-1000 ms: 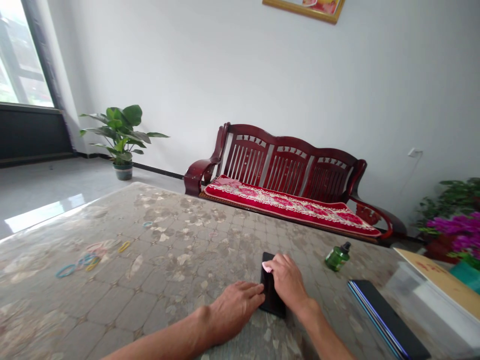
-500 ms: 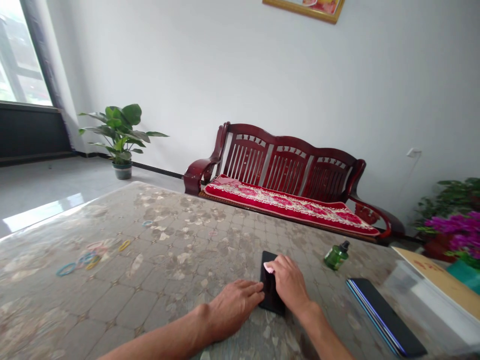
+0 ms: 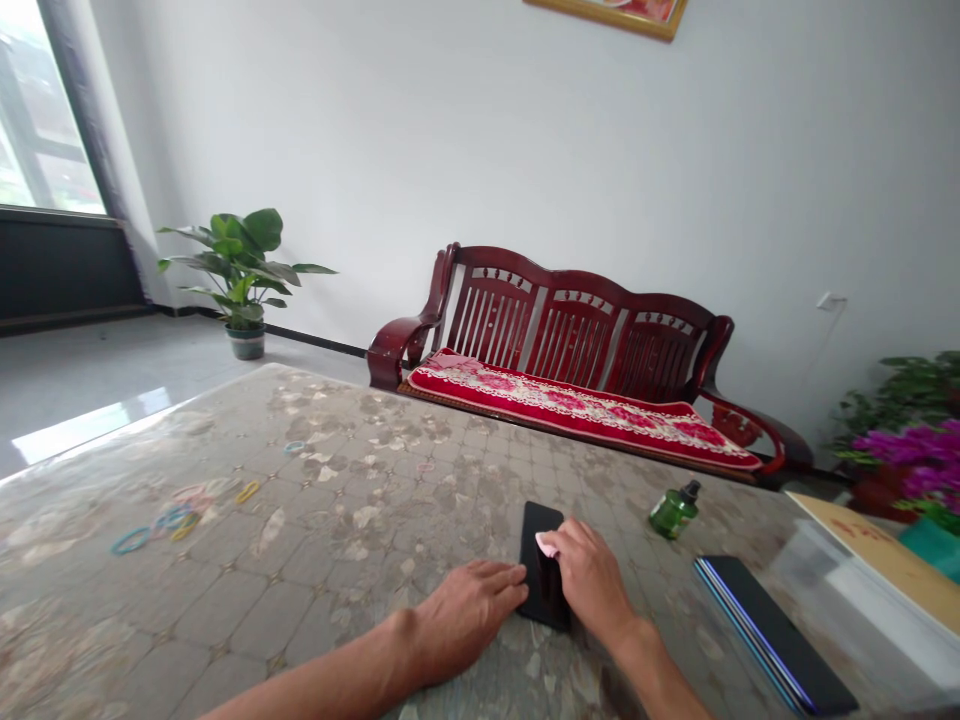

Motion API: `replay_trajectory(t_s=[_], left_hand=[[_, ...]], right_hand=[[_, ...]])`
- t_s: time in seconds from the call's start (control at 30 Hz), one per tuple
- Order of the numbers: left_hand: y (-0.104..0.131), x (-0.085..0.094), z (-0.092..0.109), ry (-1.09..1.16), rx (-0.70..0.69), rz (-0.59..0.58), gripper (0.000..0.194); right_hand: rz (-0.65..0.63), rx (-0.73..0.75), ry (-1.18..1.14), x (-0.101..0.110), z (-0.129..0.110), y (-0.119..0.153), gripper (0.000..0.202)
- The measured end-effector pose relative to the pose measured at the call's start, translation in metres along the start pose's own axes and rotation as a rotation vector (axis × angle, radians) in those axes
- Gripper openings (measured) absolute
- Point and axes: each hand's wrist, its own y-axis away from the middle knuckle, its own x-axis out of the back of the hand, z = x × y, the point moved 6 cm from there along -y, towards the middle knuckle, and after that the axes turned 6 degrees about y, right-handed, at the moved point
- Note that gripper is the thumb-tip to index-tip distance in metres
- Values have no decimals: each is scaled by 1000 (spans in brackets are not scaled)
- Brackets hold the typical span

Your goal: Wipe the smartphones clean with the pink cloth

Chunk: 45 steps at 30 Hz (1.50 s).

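Observation:
A black smartphone (image 3: 537, 575) lies flat on the patterned table, its dark face up. My left hand (image 3: 472, 610) rests low beside it, fingers stretched out and the tips touching its left edge. Between the thumb and fingers of my right hand (image 3: 592, 580) is a small pale pink cloth (image 3: 547, 545), held over the phone's upper right part. Whether the cloth presses on the glass is hard to see. To the right stands a small green bottle (image 3: 674, 510) with a black top. A stack of several phones (image 3: 776, 632) lies nearer to me on that side.
Coloured rubber bands (image 3: 176, 518) are scattered on the left of the table (image 3: 360, 600). At the right edge sits a clear box (image 3: 855, 575) with a tan cover. Beyond the table are a red wooden bench (image 3: 577, 340), a potted plant (image 3: 246, 270) and purple flowers (image 3: 919, 460).
My right hand has slid slightly right and toward me with the pink cloth, showing more of the phone's top. My left hand has stayed at the phone's edge.

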Motion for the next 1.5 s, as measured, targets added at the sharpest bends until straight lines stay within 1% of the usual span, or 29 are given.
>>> replay_trajectory(t_s=[0.1, 0.23, 0.3, 0.37, 0.57, 0.63, 0.83, 0.9, 1.07, 1.13, 1.37, 1.5], left_hand=[[0, 1, 0, -1, 0, 1, 38], [0, 0, -1, 6, 5, -17, 39], [0, -1, -2, 15, 2, -24, 41], [1, -2, -3, 20, 2, -27, 42], [1, -3, -3, 18, -2, -2, 42], [0, -2, -2, 10, 0, -4, 41], [1, -2, -1, -12, 7, -36, 43], [1, -3, -1, -8, 4, -38, 43], [0, -3, -2, -11, 0, -28, 42], [0, -4, -2, -16, -1, -26, 43], [2, -5, -3, -20, 2, -22, 47], [1, -3, -3, -9, -5, -19, 48]], right_hand=[[16, -34, 29, 0, 9, -3, 35], [28, -137, 62, -3, 31, -24, 38], [18, -151, 52, -5, 37, -29, 38], [8, -126, 25, -5, 36, -25, 37], [16, -14, -45, -1, 22, 5, 38], [26, -23, -36, -1, 24, 3, 38], [15, -140, 2, -7, 38, -22, 38], [13, -138, -19, -7, 36, -20, 38], [19, -45, -85, -2, 20, 6, 38], [19, -34, -98, 0, 17, 11, 36], [0, -118, -91, 0, 21, -5, 39], [11, -153, -97, 0, 21, -4, 41]])
